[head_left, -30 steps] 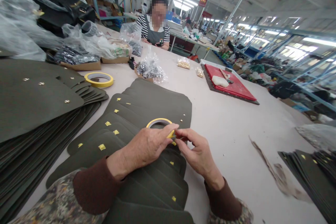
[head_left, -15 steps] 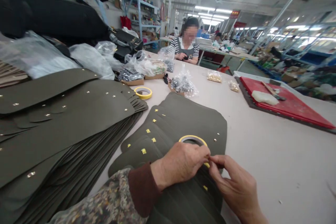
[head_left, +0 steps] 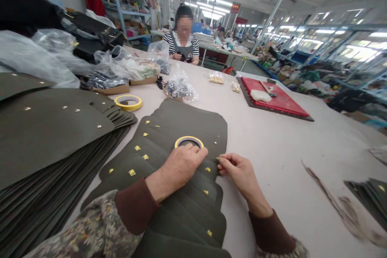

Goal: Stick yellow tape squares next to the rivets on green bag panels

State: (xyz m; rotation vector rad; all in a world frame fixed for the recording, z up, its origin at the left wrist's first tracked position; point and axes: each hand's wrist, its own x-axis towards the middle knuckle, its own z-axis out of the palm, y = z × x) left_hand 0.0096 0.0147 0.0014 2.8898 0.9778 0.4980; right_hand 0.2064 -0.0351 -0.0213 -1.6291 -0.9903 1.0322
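My left hand (head_left: 184,165) is closed on a roll of yellow tape (head_left: 190,139), held over the overlapping dark olive sheets (head_left: 187,117). My right hand (head_left: 237,169), at the sheets' right edge, pinches a small piece of yellow tape (head_left: 218,158) between thumb and fingertips. Several yellow tape squares (head_left: 132,172) are stuck on the sheets in rows along the left and right sides. A metal rivet (head_left: 215,143) shows near the top sheet's right edge, just above my right fingertips. The palm side of my left hand is hidden.
A thick stack of riveted olive sheets (head_left: 54,137) lies at left. Beyond it are another yellow tape roll (head_left: 128,102) and bagged metal parts (head_left: 179,86). A red board (head_left: 275,96) lies at the back right. A co-worker (head_left: 183,40) sits across the table.
My hands have moved apart: a small tape piece is now in my right fingers, away from the roll in my left. The view has swung to the right.
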